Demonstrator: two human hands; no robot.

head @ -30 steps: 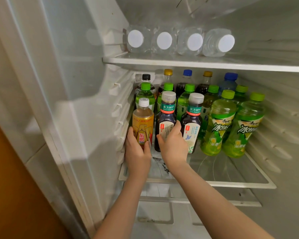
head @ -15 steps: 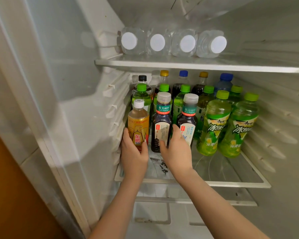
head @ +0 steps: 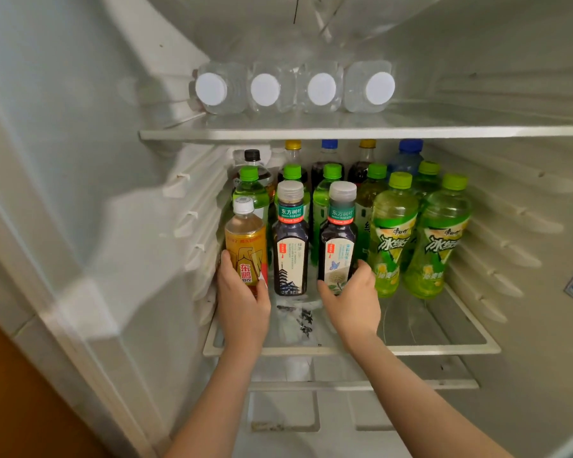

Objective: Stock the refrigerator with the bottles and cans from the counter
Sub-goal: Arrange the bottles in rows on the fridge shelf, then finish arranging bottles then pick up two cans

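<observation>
Gripping an orange bottle [head: 245, 241], the left hand [head: 242, 304] mirrors the right hand [head: 353, 302], which clasps a dark tea bottle [head: 338, 242]. The middle shelf [head: 444, 349] looks nearly full; the counter is unseen.

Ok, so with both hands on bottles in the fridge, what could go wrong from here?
1. The pagoda-label tea bottle stands free between the orange drink bottle in the left hand and the butterfly-label tea bottle in the right hand; a nudge from either could tip it.
2. The butterfly-label tea bottle sits close to a green tea bottle; sliding it right may knock that one.
</observation>
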